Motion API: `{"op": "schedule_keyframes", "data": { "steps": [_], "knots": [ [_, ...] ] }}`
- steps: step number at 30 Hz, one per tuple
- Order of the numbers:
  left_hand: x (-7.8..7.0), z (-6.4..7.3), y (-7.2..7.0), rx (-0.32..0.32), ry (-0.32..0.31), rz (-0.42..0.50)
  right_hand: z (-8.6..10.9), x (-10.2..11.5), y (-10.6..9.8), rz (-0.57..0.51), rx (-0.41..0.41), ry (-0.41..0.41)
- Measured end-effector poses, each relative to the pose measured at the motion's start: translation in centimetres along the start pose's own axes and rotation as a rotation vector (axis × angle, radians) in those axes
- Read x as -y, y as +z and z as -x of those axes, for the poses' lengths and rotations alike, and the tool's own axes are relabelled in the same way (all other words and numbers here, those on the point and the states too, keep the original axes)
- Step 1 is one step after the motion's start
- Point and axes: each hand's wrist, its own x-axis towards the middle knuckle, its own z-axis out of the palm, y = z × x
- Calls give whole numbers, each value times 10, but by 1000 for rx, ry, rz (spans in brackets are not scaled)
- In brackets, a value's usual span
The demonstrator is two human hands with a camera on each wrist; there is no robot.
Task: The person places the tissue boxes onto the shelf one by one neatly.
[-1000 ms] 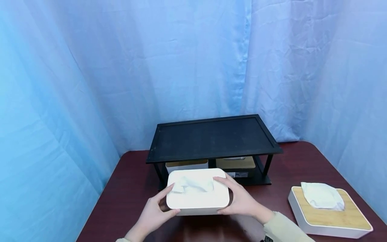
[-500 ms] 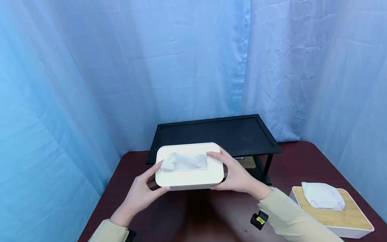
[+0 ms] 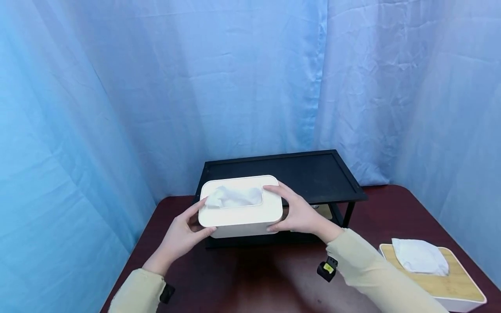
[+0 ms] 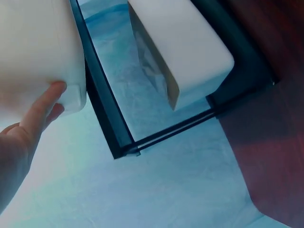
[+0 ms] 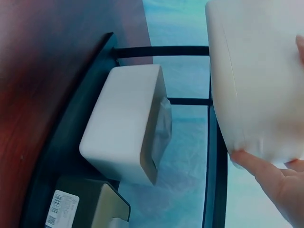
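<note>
Both hands hold a white tissue box [image 3: 240, 208] in the air, with a tissue showing in its top slot. It hangs before the front left part of the black two-level rack [image 3: 313, 174], about level with the top shelf. My left hand [image 3: 184, 232] grips the box's left end, thumb up on the side. My right hand [image 3: 297, 213] grips the right end. The left wrist view shows fingertips [image 4: 47, 102] under the box [image 4: 38, 47]. In the right wrist view a finger [image 5: 259, 166] lies against the box [image 5: 256, 80].
Under the rack's top shelf sit a white box [image 5: 128, 123] and a darker box with a barcode label [image 5: 90, 209]. Another white tissue box with a wooden lid [image 3: 430, 278] stands on the dark red table [image 3: 242, 278] at the right. Blue curtains surround the table.
Both hands have lifted the white tissue box off the table and carried it up and away from me to the rack's top level.
</note>
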Motion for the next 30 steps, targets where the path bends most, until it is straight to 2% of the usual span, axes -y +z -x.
{"op": "schedule_keyframes", "data": {
  "steps": [4, 9, 13, 21, 26, 30],
  "knots": [
    [-4, -11, -11, 25, -36, -26, -11, 3, -8, 3, 33, 69],
    [-4, -24, -24, 69, -62, -83, -24, 6, -14, -31, 74, 119],
    [-2, -32, -30, 104, -83, -75, -30, 6, -15, -32, 90, 150],
    [-1, -57, -35, 149, -134, 60, -42, 1, -15, -21, 8, 192],
    [-1, -72, -35, 145, -153, 69, -52, -1, -17, -25, -44, 201],
    [2, -81, -35, 148, -167, 71, -59, -3, -17, -60, -67, 252]
  ]
}}
